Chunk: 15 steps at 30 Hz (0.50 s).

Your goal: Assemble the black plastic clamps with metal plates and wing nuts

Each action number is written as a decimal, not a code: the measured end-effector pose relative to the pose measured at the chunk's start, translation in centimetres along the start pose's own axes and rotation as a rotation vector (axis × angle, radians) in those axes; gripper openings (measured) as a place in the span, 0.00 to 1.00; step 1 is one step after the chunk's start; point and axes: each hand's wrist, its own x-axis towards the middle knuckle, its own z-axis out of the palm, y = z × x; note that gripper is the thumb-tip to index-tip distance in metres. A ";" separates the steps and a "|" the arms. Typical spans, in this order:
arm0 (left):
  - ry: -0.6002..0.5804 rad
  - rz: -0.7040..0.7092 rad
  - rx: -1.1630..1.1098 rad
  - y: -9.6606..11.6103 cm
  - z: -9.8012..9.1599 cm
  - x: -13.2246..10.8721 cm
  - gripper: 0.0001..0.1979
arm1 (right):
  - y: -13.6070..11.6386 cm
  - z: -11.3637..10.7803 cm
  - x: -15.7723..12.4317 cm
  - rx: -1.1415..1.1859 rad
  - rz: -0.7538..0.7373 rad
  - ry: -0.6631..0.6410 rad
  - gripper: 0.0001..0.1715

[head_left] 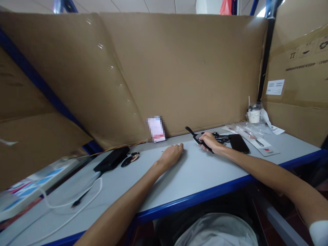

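Note:
My right hand [208, 140] has its fingers closed on a wristwatch [196, 137] with a black strap. The strap's two ends stick out, one up toward the cardboard and one down toward the tabletop. My left hand [172, 153] rests on the grey table [194, 174] with its fingers curled in, and nothing shows in it. Just beyond the right wrist lie a black phone [238, 143] and a bundle of black cable [220, 137]. A small upright card or screen [156, 129], blurred out, leans on the cardboard behind my left hand.
On the left are a black box-shaped device [112, 160], keys with a fob [130, 159] and a white cable [98, 191]. Clear plastic wrapping [252, 129], a flat card [266, 150] and a white cup [253, 115] occupy the right end. Cardboard walls [184, 68] enclose the table.

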 end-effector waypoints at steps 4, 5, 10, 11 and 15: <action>0.124 -0.095 -0.058 0.0 -0.7 0.2 0.14 | -0.3 0.1 -0.5 -0.002 0.005 -0.025 0.09; 0.175 -0.127 -0.094 0.0 -0.9 0.2 0.14 | -0.4 0.1 -0.5 -0.003 0.004 -0.028 0.09; 0.390 -0.138 -0.640 0.7 -1.5 0.4 0.11 | -0.3 0.2 -0.5 -0.019 0.018 -0.029 0.09; 0.378 -0.120 -0.842 0.9 -1.6 0.4 0.11 | -0.2 0.2 -0.4 -0.023 0.019 -0.032 0.09; 0.218 -0.119 -1.552 2.1 -1.7 0.4 0.13 | 0.1 0.2 -0.1 -0.042 0.008 -0.050 0.10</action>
